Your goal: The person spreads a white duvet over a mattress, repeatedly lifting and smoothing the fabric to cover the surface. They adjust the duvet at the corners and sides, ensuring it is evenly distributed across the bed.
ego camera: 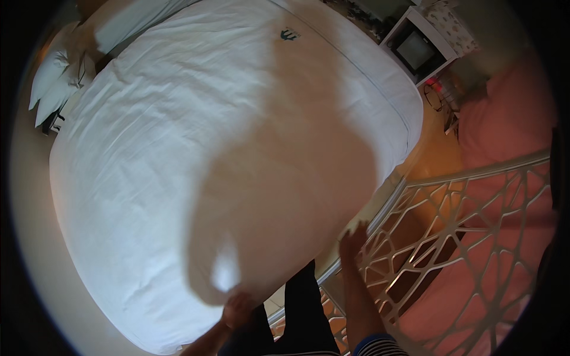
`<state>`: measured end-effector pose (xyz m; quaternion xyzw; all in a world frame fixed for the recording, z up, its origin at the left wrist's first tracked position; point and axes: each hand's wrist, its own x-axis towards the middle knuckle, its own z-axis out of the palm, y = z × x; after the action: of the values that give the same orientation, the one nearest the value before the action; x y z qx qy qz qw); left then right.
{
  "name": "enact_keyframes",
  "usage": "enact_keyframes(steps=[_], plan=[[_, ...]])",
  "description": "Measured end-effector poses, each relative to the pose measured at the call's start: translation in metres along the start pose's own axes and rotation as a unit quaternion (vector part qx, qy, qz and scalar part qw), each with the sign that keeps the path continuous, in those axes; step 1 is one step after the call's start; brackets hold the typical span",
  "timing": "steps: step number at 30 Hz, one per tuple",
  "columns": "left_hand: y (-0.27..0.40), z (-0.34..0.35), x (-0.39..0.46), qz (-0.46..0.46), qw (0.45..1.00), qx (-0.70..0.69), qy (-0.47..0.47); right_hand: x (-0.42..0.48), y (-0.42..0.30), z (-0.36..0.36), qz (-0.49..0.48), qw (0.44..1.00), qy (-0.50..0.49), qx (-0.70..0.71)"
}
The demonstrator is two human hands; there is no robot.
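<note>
A large mattress under a fitted white sheet (147,178) fills the view before me, bearing a small teal emblem near its far side. Its left part shows wrinkles, and my shadow darkens the middle. At the near edge, my left hand (239,310) touches the sheet with fingers bent; whether cloth is pinched in them cannot be made out. My right hand (354,240) is beside the right near edge, fingers spread, close to the rail of a white lattice partition (449,224). Nothing shows in that hand.
Beyond the partition lies pink bedding (494,124). A white cabinet (398,24) holding a dark boxy appliance (415,51) stands at the far right. White pillows (55,84) are heaped at the far left. My dark-trousered legs (305,311) stand between mattress and partition.
</note>
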<state>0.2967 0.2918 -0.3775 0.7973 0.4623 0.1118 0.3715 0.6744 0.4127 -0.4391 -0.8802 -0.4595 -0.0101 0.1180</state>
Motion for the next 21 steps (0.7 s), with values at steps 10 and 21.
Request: enact_keyframes(steps=[10, 21], plan=[[0.051, 0.036, 0.279, -0.250, 0.930, 0.234, 0.130, 0.116, -0.093, 0.005, -0.383, 0.853, -0.147, 0.322], [0.203, 0.142, 0.366, 0.088, 0.971, 0.050, -0.219, 0.212, 0.157, 0.039, -0.118, 0.992, 0.036, -0.021]])
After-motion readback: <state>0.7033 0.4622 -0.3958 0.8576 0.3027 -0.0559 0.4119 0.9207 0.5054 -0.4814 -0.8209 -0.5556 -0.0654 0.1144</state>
